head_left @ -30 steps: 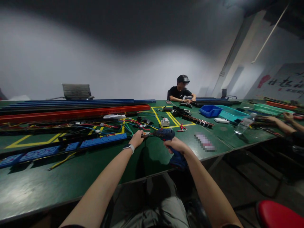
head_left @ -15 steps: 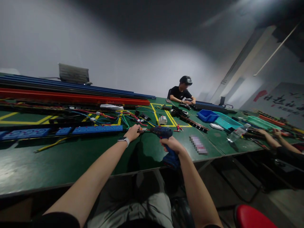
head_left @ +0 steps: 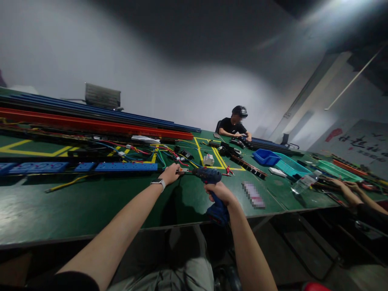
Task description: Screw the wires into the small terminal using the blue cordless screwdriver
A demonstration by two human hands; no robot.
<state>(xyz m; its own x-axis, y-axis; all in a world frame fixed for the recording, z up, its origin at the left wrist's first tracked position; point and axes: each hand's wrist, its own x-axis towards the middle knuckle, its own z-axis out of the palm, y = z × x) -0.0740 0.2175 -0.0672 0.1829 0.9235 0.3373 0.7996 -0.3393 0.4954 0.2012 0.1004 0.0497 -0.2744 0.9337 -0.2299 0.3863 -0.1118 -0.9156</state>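
Note:
My right hand (head_left: 222,192) is wrapped round the handle of a blue cordless drill (head_left: 208,174), which lies level and points left. Its bit reaches a small white and orange part (head_left: 182,170), where I cannot tell whether it touches. The fingers of my left hand (head_left: 170,173) are closed round that part, partly hiding it; a watch (head_left: 159,184) is on the wrist. Just left of this hand, a long black strip with blue socket modules (head_left: 127,166) lies on the green table (head_left: 127,202). Loose coloured wires (head_left: 142,150) spread behind it.
Behind the drill stands a white breaker-like block (head_left: 208,160), with red-handled pliers (head_left: 229,171) nearby. A phone-like slab (head_left: 253,195), blue bin (head_left: 266,157), teal tray (head_left: 292,165) and bottle (head_left: 306,182) are rightward. Co-workers sit across (head_left: 233,126) and at right (head_left: 360,198).
The view has tilted slightly, so the scene sits a little lower in the picture. Both hands keep their hold, the drill still pointing at the small part.

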